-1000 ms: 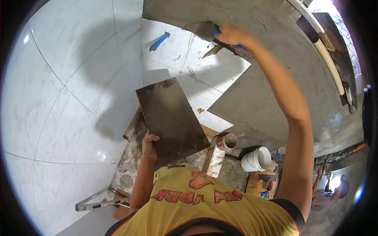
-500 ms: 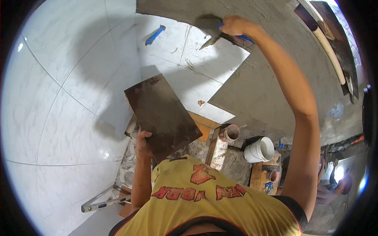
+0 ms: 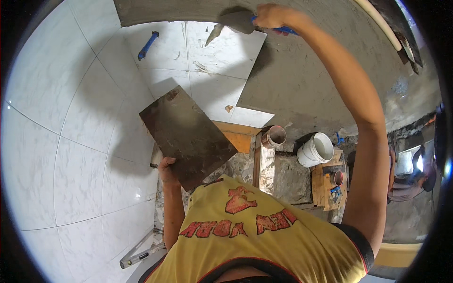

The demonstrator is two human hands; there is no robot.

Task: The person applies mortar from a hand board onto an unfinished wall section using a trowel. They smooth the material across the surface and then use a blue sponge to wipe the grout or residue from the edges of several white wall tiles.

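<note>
Head view: I see left fingers [image 3: 167,162] clasping a dark rectangular board [image 3: 188,134] near the chest, right fingers [image 3: 262,19] gripping a blue-handled trowel [image 3: 237,22] at the white tiles' [image 3: 222,63] upper edge.

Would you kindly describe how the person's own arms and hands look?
The left hand and right hand wear no gloves, and no watch or bracelet shows. The yellow shirt has short sleeves with black trim and a thin red line; below them, the arms are bare.
</note>
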